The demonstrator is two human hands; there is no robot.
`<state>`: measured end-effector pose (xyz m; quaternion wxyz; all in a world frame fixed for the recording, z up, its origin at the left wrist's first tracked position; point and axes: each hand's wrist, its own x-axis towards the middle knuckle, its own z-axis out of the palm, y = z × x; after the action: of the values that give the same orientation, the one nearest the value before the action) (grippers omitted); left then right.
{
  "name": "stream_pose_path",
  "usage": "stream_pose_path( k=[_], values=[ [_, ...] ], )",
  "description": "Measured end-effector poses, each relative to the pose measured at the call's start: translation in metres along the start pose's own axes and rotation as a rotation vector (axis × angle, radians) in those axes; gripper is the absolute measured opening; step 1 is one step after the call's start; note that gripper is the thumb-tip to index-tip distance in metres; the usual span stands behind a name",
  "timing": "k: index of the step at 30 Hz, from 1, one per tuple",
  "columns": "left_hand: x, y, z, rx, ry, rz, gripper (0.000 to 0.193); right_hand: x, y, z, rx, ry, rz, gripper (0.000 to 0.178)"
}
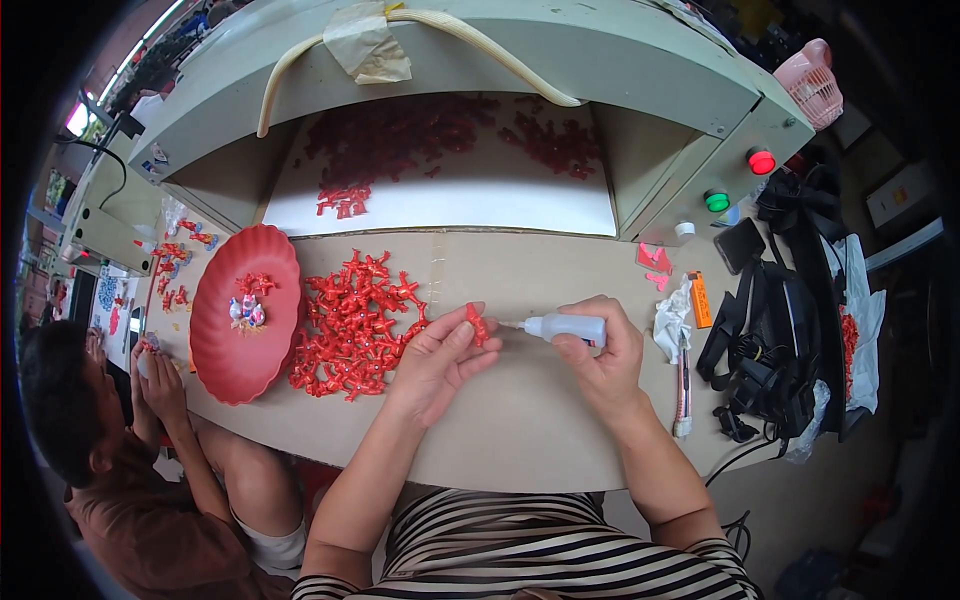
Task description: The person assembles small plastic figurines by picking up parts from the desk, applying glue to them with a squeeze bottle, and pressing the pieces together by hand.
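My left hand [437, 362] pinches a small red plastic figure [477, 322] between thumb and fingers, above the middle of the table. From the right, my right hand [608, 365] grips a small white squeeze bottle [566, 328] laid on its side. The bottle's thin nozzle tip points left at the figure; whether the two touch I cannot tell. Just left of my left hand lies a heap of similar red figures [352, 325]. Beyond it stands a red scalloped bowl [225, 340], holding a few red pieces and some white-and-coloured figures [247, 312].
A machine housing [560, 50] with a white bed of red pieces stands ahead. Its side carries a red button [760, 161] and green button [717, 201]. Rightward lie a crumpled tissue [673, 318], orange box [700, 300], pen [683, 385] and black bag [770, 350]. A co-worker [130, 470] sits at left.
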<state>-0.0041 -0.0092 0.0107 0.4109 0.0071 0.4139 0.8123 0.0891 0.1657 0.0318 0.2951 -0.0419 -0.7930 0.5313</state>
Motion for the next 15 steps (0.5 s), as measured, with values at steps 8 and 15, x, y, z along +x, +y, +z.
stream_pose_path(
  k=[8, 15],
  values=[
    [0.0000, 0.0001, 0.0009, 0.034, -0.005, -0.016, 0.032, -0.0011, 0.0022, 0.0057, -0.075, 0.000, -0.125, 0.031],
    [-0.0006, 0.0011, 0.0024, 0.032, -0.003, -0.021, 0.032, -0.0006, 0.0028, 0.0076, -0.083, 0.015, -0.174, 0.032]
  ],
)
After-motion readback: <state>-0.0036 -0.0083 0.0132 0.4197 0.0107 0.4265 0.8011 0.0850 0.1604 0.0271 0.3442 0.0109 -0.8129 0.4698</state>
